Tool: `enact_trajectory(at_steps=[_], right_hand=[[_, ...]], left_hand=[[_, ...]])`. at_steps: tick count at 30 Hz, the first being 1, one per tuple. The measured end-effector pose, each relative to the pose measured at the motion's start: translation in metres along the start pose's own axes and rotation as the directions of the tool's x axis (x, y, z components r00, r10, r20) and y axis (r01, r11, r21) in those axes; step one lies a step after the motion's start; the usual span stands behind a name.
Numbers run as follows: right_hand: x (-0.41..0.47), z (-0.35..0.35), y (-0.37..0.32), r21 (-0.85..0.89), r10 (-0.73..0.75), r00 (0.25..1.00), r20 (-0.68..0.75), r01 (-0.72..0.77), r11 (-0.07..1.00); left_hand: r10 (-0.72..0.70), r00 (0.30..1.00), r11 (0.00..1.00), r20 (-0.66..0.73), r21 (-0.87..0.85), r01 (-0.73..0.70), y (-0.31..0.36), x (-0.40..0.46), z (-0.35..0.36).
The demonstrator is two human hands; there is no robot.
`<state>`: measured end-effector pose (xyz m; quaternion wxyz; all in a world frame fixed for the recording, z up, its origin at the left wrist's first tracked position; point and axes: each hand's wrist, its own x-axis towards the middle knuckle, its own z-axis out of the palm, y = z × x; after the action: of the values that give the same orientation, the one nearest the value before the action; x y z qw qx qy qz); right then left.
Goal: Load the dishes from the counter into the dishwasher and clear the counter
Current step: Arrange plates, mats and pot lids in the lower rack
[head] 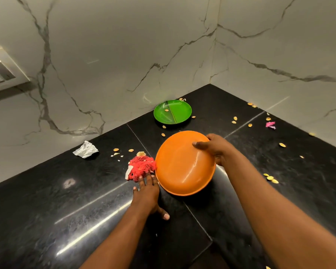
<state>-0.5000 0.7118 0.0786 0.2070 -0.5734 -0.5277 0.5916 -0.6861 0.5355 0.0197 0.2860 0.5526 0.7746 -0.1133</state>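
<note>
The orange plate (184,164) is tipped up on its edge near the middle of the black bench (47,210), with its low rim close to the bench and its high rim held by the right hand (214,148). That hand grips the top rim, thumb on the side we see and the fingers hidden behind. The plate looks like plastic, so it is likely light and stiff and will not break easily. It looks shiny and smooth, so it may slip, and the rim is the best place to hold it. The left hand (146,193) lies flat and spread out on the bench, fingertips touching a soft red net (141,167) that sits just beside the plate. The net looks floppy and light, so it can be scooped or pinched anywhere. A green plate (172,112) rests flat near the wall corner, and it should also be light; a finger under its rim would lift it. Small shells (270,178), a bit of foil (85,150) and a pink wrapper (270,125) are scattered around.
</note>
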Motion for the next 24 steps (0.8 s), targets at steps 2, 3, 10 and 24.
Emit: enact_trajectory(at_steps=[2,3,10,24], right_hand=[[-0.024,-0.003,-0.005,0.056,-0.077,0.996,-0.052,0.080,0.995],[-0.037,-0.004,-0.007,0.046,-0.115,0.990,-0.084,0.119,0.992],[-0.122,-0.018,-0.002,0.047,-0.306,0.912,-0.274,0.331,0.943],[-0.292,0.003,0.093,-0.039,-0.362,0.773,-0.522,0.402,0.915]], left_hand=[[-0.003,1.000,1.000,-0.007,0.002,0.003,0.000,-0.004,0.000],[-0.010,1.000,1.000,-0.017,0.000,0.010,0.001,-0.006,-0.001],[0.061,0.924,0.996,-0.377,0.082,-0.033,0.003,-0.043,0.019],[0.545,0.649,0.836,-0.530,0.284,-0.470,0.027,-0.123,0.076]])
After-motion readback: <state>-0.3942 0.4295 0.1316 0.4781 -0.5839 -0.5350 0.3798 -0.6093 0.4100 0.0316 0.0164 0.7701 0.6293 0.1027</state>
